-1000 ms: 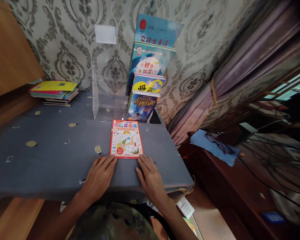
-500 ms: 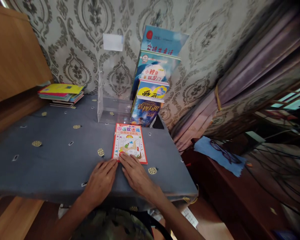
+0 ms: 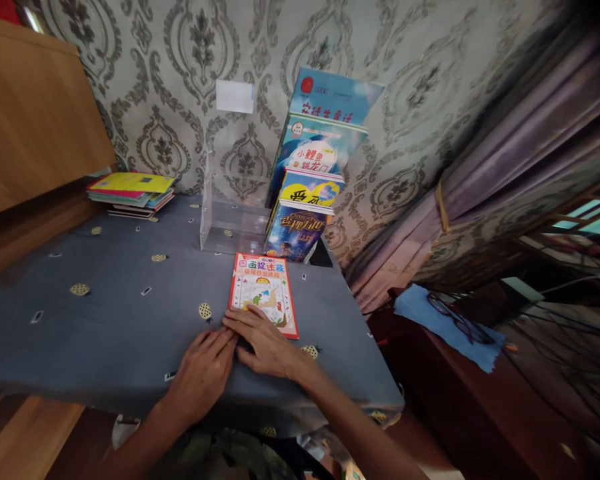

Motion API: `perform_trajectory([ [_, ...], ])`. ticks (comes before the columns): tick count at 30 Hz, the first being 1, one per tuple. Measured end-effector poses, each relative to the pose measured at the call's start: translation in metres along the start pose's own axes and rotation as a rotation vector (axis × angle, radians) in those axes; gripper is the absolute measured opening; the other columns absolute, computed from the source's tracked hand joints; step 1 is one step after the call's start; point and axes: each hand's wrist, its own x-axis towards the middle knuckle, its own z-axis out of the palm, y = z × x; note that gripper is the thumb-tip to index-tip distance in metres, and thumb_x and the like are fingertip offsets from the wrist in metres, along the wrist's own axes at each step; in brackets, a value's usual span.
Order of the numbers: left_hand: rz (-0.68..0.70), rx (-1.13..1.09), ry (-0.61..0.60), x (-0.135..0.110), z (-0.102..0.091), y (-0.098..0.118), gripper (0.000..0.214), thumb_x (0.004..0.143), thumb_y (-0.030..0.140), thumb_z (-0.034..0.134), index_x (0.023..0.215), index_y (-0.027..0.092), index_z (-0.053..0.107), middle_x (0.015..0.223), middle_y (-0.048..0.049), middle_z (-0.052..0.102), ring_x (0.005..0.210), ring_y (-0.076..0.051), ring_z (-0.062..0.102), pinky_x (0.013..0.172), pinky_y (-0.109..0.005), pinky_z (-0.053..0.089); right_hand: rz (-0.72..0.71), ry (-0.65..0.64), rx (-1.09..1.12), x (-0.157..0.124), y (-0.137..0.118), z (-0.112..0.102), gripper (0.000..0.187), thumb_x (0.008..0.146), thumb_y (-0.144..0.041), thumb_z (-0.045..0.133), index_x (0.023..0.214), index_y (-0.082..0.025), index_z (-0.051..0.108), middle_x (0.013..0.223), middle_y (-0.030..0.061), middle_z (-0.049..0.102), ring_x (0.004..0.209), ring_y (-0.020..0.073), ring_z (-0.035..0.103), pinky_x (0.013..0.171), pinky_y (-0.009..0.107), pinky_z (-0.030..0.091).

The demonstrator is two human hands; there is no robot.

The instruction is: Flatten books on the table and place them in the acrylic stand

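Note:
A red-bordered picture book (image 3: 266, 287) with colourful Chinese lettering lies face up on the table. My right hand (image 3: 266, 342) is laid over its lower left part, fingers stretched out and reaching across the book's left edge; it holds nothing. My left hand (image 3: 205, 365) rests flat on the tablecloth just below the book's lower left corner, its fingers stretched and close to the right hand's. Whether the two hands touch is hard to tell. The book's lower left corner is hidden beneath the right hand.
Behind the book stands a clear acrylic rack (image 3: 235, 223) with several upright books (image 3: 300, 230) at its right side. A stack of books (image 3: 133, 190) lies at the back left on the grey tablecloth (image 3: 115, 313). Glasses (image 3: 460, 317) rest on a blue cloth (image 3: 415, 307) to the right.
My right hand has slid left over the book, its fingertips now past the left edge. The left hand has drawn slightly away from the book's corner. The view has shifted a little.

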Motion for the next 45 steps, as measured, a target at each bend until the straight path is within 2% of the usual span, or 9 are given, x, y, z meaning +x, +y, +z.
perform_trajectory([
  [7, 0.008, 0.016, 0.003, 0.001, 0.000, 0.000, 0.041, 0.095, 0.009, 0.037, 0.124, 0.014, 0.065, 0.121, -0.0118, 0.071, 0.111, -0.023, 0.065, 0.097, -0.041, 0.048, -0.052, -0.022, -0.004, 0.003, 0.008, -0.014, 0.047, 0.095, -0.017, 0.043, 0.141, -0.016, 0.053, 0.147, 0.0098, 0.055, 0.142, 0.0155, 0.043, 0.123, 0.044, 0.025],
  [13, -0.009, -0.004, 0.014, -0.001, 0.002, 0.000, 0.044, 0.097, 0.012, 0.037, 0.132, 0.018, 0.062, 0.126, -0.0117, 0.069, 0.112, -0.022, 0.065, 0.096, -0.040, 0.049, -0.024, -0.002, -0.028, 0.010, 0.016, -0.012, 0.042, 0.103, -0.025, 0.036, 0.140, -0.019, 0.055, 0.146, 0.0085, 0.056, 0.141, 0.0161, 0.045, 0.121, 0.046, 0.029],
  [19, -0.021, 0.000, 0.001, -0.002, 0.003, 0.000, 0.040, 0.098, 0.013, 0.037, 0.125, 0.016, 0.066, 0.126, -0.0118, 0.069, 0.112, -0.022, 0.065, 0.097, -0.041, 0.050, -0.001, -0.006, -0.073, 0.021, 0.031, -0.007, 0.043, 0.102, -0.023, 0.040, 0.144, -0.018, 0.051, 0.149, 0.0099, 0.052, 0.143, 0.0166, 0.041, 0.122, 0.045, 0.028],
  [30, -0.017, -0.001, 0.007, -0.002, 0.003, -0.001, 0.038, 0.098, 0.012, 0.038, 0.124, 0.015, 0.065, 0.126, -0.0113, 0.069, 0.112, -0.022, 0.066, 0.098, -0.040, 0.049, 0.037, 0.036, -0.137, 0.043, 0.052, -0.004, 0.045, 0.103, -0.029, 0.041, 0.144, -0.013, 0.051, 0.151, 0.0155, 0.048, 0.144, 0.0222, 0.041, 0.120, 0.048, 0.030],
  [37, -0.011, -0.010, 0.014, -0.002, 0.002, -0.002, 0.040, 0.097, 0.013, 0.038, 0.127, 0.018, 0.065, 0.127, -0.0110, 0.069, 0.111, -0.021, 0.066, 0.097, -0.040, 0.050, 0.111, 0.068, -0.158, 0.059, 0.063, -0.002, 0.046, 0.102, -0.031, 0.043, 0.143, -0.011, 0.051, 0.151, 0.0170, 0.048, 0.144, 0.0237, 0.040, 0.120, 0.047, 0.031],
  [41, -0.008, -0.005, 0.022, -0.002, 0.002, -0.002, 0.041, 0.097, 0.013, 0.037, 0.128, 0.018, 0.065, 0.126, -0.0111, 0.069, 0.110, -0.021, 0.066, 0.097, -0.039, 0.051, 0.125, 0.106, -0.171, 0.067, 0.068, 0.000, 0.045, 0.103, -0.033, 0.042, 0.143, -0.016, 0.051, 0.150, 0.0150, 0.050, 0.143, 0.0224, 0.041, 0.120, 0.047, 0.031],
  [45, -0.015, -0.010, 0.015, -0.002, 0.003, -0.002, 0.041, 0.097, 0.014, 0.038, 0.128, 0.019, 0.065, 0.127, -0.0110, 0.069, 0.112, -0.021, 0.066, 0.098, -0.039, 0.050, 0.154, 0.110, -0.175, 0.073, 0.071, 0.000, 0.046, 0.103, -0.033, 0.042, 0.143, -0.011, 0.051, 0.151, 0.0160, 0.049, 0.143, 0.0228, 0.041, 0.121, 0.046, 0.028],
])
